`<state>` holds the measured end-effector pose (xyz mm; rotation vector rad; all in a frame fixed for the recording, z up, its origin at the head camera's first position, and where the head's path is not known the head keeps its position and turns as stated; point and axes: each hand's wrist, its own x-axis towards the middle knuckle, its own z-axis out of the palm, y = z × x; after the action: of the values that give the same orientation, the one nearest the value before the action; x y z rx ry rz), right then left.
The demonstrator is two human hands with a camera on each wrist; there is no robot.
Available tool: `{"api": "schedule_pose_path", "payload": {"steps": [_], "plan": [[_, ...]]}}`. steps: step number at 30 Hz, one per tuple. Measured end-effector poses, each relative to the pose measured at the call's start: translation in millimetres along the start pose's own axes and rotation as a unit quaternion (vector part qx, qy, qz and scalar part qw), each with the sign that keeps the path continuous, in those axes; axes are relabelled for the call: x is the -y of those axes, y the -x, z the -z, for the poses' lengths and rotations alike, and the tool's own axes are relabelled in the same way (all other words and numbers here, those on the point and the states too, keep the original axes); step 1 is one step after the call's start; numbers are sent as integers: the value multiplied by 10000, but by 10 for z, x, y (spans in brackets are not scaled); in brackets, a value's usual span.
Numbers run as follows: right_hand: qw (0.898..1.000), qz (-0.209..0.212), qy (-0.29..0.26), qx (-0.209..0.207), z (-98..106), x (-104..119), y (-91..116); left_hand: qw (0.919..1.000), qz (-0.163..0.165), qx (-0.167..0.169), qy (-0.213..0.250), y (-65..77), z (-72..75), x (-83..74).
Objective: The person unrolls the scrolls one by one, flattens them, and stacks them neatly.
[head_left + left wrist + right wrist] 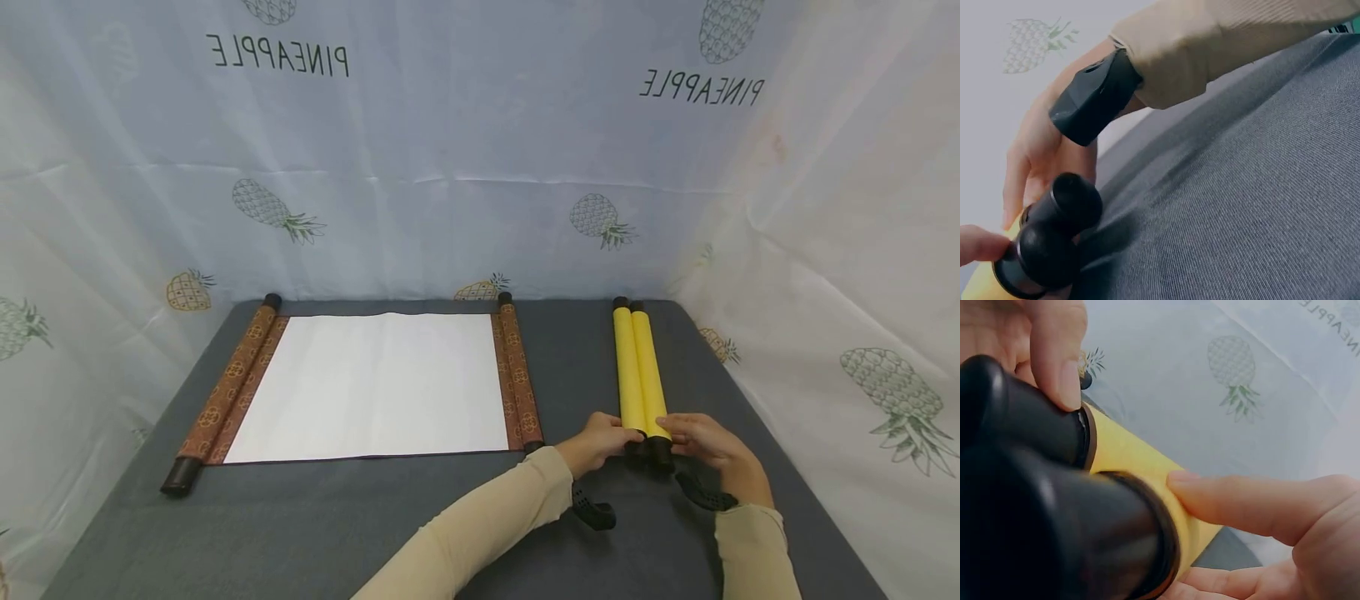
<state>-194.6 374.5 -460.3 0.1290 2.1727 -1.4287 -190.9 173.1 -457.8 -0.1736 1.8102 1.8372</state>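
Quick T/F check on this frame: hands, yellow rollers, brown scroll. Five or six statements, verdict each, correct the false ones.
1. The left hand and right hand are both at the near end of the yellow rollers. True.
2. The brown patterned scroll lies open, showing a white sheet. True.
3. The brown patterned scroll lies to the right of the yellow rollers. False: it lies to their left.
4. The yellow rollers have black end caps. True.
5. The right hand rests on the white sheet. False: its thumb is on the right-hand yellow roller.
6. The yellow rollers lie far apart. False: they lie side by side.
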Motion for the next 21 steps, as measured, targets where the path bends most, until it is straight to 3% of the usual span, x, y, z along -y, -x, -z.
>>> {"api": "schedule_pose_path", "payload": {"steps": [9,21], "plan": [[9975,307,-455,452,-11,-10,-11,9999,-14,-97,56,49,50,-1],[9936,733,-475,716,-59,86,-49,9998,-163,50,-114,51,228,-20]]}}
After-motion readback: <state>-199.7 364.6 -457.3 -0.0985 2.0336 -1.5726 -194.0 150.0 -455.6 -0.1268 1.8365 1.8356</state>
